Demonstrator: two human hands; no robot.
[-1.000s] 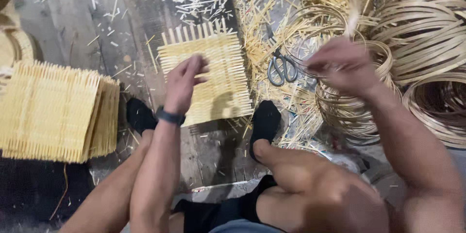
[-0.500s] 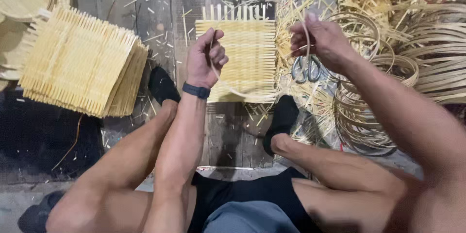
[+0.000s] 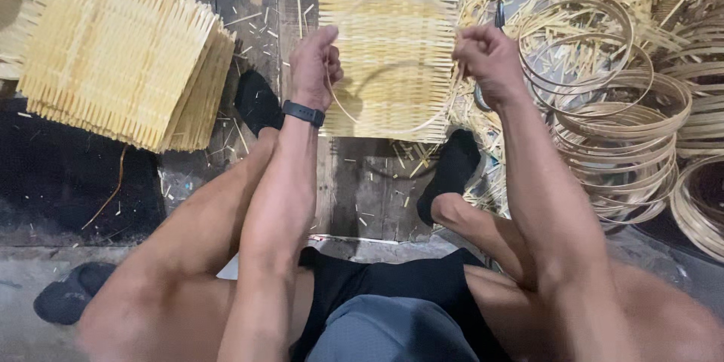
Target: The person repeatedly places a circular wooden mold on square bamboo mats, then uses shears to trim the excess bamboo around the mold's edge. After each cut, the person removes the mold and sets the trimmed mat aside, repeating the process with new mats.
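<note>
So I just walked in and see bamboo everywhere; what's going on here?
A person sits on the floor holding a thin bamboo hoop between the left hand and right hand, over a square woven mat lying between their feet. A stack of similar mats lies to the left, and a pile of bamboo rings to the right.

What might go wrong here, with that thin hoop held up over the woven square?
The thin hoop is bent between the left hand and right hand; it may spring free or snap. Scissors lie half hidden behind the right hand, easy to knock. Splinters on the floor could prick skin.
</note>
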